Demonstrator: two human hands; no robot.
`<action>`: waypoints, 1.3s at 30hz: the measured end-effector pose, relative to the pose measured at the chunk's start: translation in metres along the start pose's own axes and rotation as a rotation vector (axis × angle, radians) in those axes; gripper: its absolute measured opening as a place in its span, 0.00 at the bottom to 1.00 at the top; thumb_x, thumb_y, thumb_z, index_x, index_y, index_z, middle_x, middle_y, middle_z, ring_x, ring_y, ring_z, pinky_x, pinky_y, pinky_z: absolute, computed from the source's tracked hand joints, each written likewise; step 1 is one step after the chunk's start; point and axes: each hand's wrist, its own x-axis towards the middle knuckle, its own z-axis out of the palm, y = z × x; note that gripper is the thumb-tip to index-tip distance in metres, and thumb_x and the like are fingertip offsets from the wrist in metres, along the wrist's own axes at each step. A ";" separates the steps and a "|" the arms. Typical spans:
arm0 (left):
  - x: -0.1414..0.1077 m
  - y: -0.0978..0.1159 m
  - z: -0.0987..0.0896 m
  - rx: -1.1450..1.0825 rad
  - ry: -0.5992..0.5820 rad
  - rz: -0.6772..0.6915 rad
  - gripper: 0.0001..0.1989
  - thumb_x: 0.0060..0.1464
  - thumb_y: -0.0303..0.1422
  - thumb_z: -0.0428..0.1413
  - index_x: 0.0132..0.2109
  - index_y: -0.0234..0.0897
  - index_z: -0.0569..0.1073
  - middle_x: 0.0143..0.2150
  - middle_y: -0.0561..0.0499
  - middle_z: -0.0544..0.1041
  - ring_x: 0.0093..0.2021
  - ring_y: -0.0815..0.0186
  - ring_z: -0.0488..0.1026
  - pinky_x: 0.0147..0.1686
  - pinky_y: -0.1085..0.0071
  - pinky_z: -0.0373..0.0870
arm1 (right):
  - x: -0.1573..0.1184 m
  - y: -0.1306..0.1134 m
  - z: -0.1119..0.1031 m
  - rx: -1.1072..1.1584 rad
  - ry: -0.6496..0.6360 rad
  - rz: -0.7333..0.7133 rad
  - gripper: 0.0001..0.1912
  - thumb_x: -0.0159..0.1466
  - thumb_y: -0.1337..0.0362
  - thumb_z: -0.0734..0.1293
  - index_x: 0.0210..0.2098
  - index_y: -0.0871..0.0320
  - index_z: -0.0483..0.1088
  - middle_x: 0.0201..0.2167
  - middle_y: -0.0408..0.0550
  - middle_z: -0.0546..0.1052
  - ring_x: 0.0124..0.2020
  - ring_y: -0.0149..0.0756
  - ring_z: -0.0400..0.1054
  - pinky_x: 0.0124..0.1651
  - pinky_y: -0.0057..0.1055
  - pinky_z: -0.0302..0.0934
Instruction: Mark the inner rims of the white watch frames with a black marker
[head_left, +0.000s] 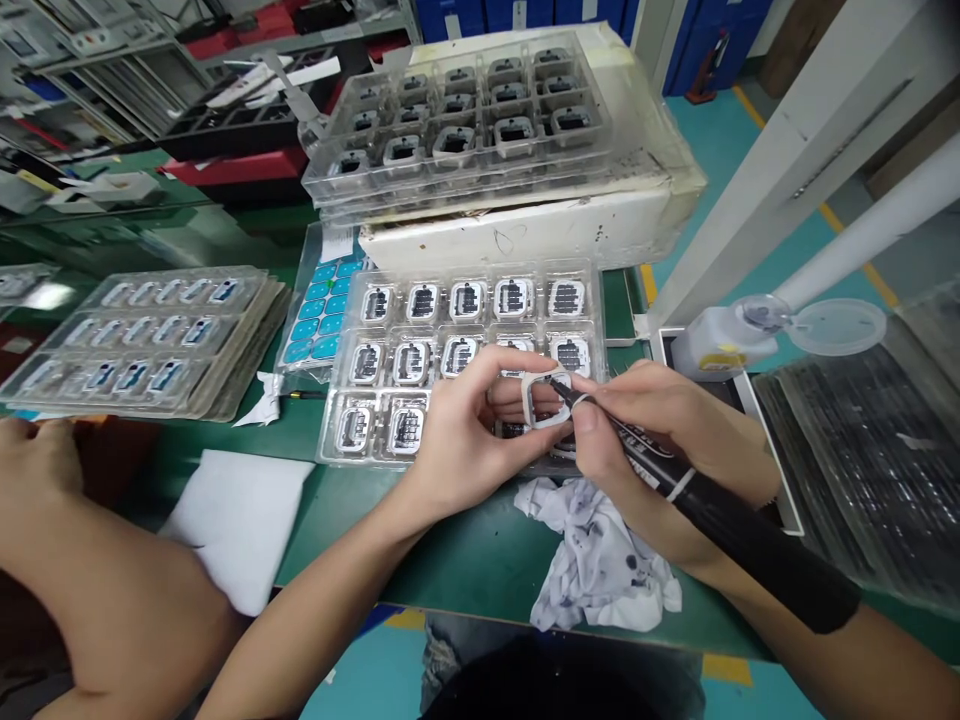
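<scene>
Between the thumb and fingers of my left hand (pixel 469 440) is a small white square frame (pixel 531 400) with rounded corners and an open middle. My right hand (pixel 637 425) grips a thick black marker pen (pixel 667 470), its tip at the frame's upper inner edge. Whether the tip touches the frame, I cannot tell. Both hands are over the front right part of a clear plastic tray (pixel 335 425), whose pockets hold several similar white frames with dark insides. My left hand hides some of the pockets. A crumpled, ink-stained cloth (pixel 600 560) lies below my right hand.
Behind, another clear tray of frames (pixel 457 150) rests on a white foam box (pixel 525 230). Left are stacked trays (pixel 150 340), a sheet of blue stickers (pixel 319 310) and a white cloth (pixel 240 510). A co-worker's arm (pixel 127 590) reaches in there. Right stands a plastic bottle (pixel 712 340).
</scene>
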 end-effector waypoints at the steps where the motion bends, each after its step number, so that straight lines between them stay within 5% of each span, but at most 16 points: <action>1: -0.001 -0.001 0.001 0.030 0.008 0.018 0.24 0.61 0.31 0.79 0.58 0.40 0.79 0.42 0.52 0.91 0.43 0.63 0.93 0.46 0.73 0.93 | 0.000 0.000 0.000 -0.008 -0.010 -0.057 0.11 0.72 0.66 0.81 0.40 0.41 0.81 0.38 0.39 0.89 0.37 0.43 0.87 0.42 0.42 0.87; 12: -0.005 -0.007 0.000 0.145 0.015 0.173 0.23 0.64 0.25 0.76 0.61 0.41 0.79 0.43 0.54 0.91 0.41 0.68 0.92 0.46 0.79 0.90 | 0.004 0.003 0.004 -0.051 0.031 -0.279 0.14 0.71 0.76 0.79 0.49 0.52 0.81 0.39 0.46 0.89 0.38 0.42 0.88 0.39 0.36 0.85; 25: -0.006 -0.009 0.002 0.266 0.030 0.250 0.19 0.67 0.28 0.72 0.61 0.42 0.79 0.37 0.57 0.87 0.31 0.72 0.83 0.35 0.78 0.82 | 0.004 0.002 0.007 -0.085 0.055 -0.293 0.13 0.70 0.78 0.79 0.46 0.53 0.80 0.37 0.45 0.88 0.35 0.41 0.87 0.38 0.34 0.84; 32: -0.008 -0.006 0.005 0.323 0.049 0.273 0.17 0.68 0.27 0.70 0.60 0.40 0.79 0.35 0.58 0.84 0.29 0.74 0.79 0.33 0.79 0.81 | 0.002 0.003 0.005 -0.154 0.006 -0.246 0.10 0.75 0.70 0.79 0.41 0.46 0.81 0.38 0.40 0.89 0.35 0.39 0.87 0.37 0.35 0.85; 39: -0.002 -0.005 0.004 0.062 0.000 0.180 0.20 0.62 0.24 0.74 0.57 0.40 0.79 0.39 0.54 0.90 0.37 0.68 0.90 0.40 0.78 0.88 | 0.003 -0.001 0.006 -0.052 0.054 -0.252 0.13 0.71 0.77 0.78 0.45 0.51 0.79 0.37 0.43 0.88 0.35 0.41 0.86 0.35 0.36 0.82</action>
